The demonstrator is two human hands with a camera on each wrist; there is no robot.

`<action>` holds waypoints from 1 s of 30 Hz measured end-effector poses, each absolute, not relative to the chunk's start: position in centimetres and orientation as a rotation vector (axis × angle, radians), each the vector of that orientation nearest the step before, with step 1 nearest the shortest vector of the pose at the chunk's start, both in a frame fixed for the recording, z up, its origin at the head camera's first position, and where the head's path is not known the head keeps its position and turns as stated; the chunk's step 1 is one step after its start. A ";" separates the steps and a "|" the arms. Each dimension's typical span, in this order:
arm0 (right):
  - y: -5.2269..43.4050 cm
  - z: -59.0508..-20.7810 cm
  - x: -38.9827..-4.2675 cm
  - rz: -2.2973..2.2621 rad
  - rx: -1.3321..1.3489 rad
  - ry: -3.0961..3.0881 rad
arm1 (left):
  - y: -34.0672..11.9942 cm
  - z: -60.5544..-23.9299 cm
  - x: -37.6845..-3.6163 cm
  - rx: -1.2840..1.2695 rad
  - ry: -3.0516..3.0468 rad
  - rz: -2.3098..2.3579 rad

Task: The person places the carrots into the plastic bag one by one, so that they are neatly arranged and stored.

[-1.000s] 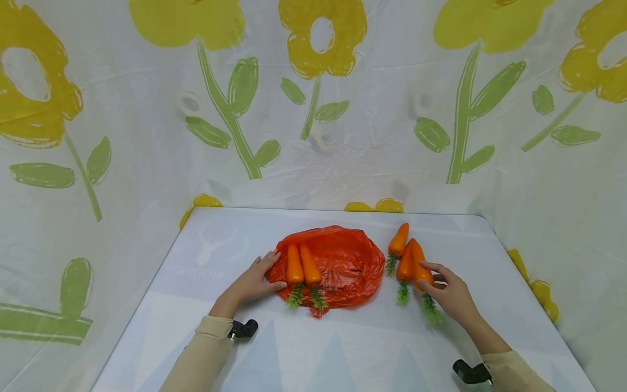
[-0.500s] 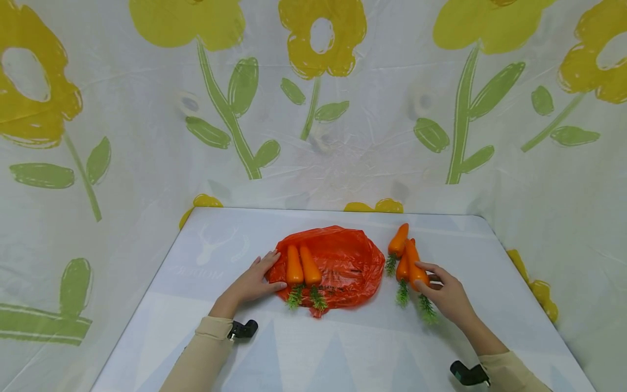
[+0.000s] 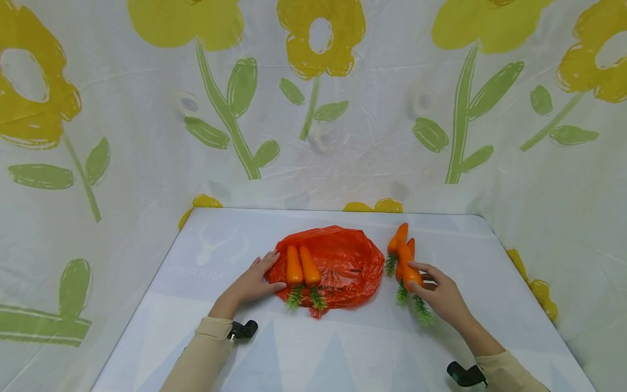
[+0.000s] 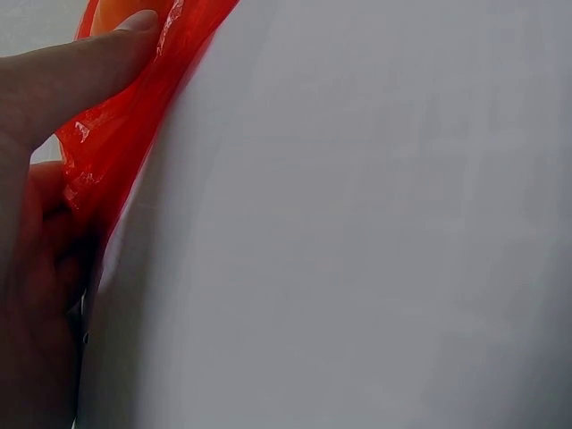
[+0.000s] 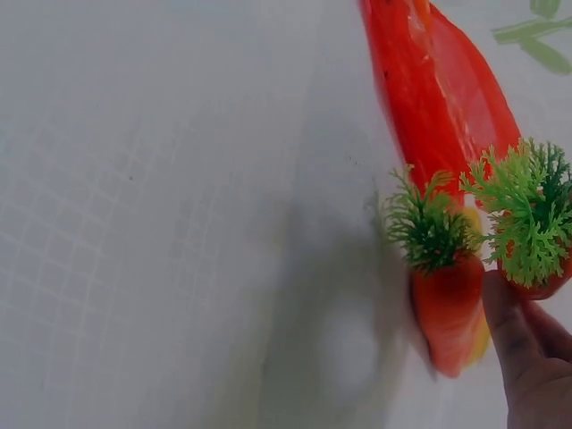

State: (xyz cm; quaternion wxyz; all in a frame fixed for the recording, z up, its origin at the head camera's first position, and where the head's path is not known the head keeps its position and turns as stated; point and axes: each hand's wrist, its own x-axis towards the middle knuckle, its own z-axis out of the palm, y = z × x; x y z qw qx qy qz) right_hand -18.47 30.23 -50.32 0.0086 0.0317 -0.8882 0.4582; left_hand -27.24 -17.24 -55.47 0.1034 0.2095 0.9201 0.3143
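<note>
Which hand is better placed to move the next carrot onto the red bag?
Probably the right hand: it already grips a carrot beside the red bag, while the left hand rests on the bag's edge.

Right hand (image 3: 441, 296): we see it shifted leftward, toward the red bag (image 3: 343, 261).
Gripped carrot (image 3: 406, 267): now raised, overlapping its two neighbours.

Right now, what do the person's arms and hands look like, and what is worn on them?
Both hands are bare: the left hand and the right hand show no gloves and no visible rings. Each forearm is covered by a beige long sleeve, the left sleeve and the right sleeve, ending at the wrist. A small black device sits at each wrist, left and right.
</note>
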 end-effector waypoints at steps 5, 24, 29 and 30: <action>29.8 -50.3 -18.5 1.437 0.080 -2.793 | -17.3 -55.6 -27.3 0.603 2.716 0.915; 28.8 -50.3 -18.7 1.453 0.158 -2.766 | -17.3 -55.5 -27.2 0.599 2.714 0.915; 28.4 -50.1 -18.7 1.460 0.189 -2.754 | -17.2 -55.7 -27.3 0.598 2.715 0.910; 28.4 -50.1 -18.7 1.461 0.195 -2.752 | -17.2 -55.7 -27.3 0.601 2.716 0.910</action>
